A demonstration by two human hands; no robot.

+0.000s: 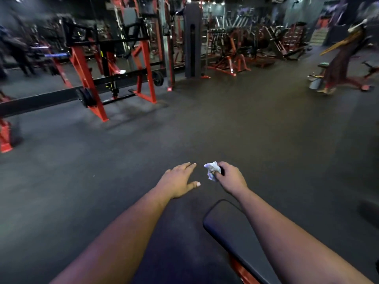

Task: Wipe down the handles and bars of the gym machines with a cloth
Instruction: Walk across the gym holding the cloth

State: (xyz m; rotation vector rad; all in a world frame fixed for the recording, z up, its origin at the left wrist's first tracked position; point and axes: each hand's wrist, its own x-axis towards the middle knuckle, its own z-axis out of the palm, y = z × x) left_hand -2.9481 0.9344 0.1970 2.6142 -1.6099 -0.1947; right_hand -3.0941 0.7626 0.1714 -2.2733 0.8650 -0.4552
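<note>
My right hand (231,178) grips a small crumpled white cloth (212,170) over the dark floor, with something small and dark also between its fingers. My left hand (179,181) is stretched out beside it, fingers straight and spread, holding nothing. Both hands hang in the air in front of me, a short gap between them. A black padded bench seat (227,224) on a red frame lies just below my right forearm. The red and black gym machines (114,64) stand several steps ahead at the left.
A wide stretch of dark rubber floor (225,124) lies between me and the machines. A grey weight-stack column (192,42) stands at the back centre. More red machines (231,54) line the back. A person (344,58) stands at the far right.
</note>
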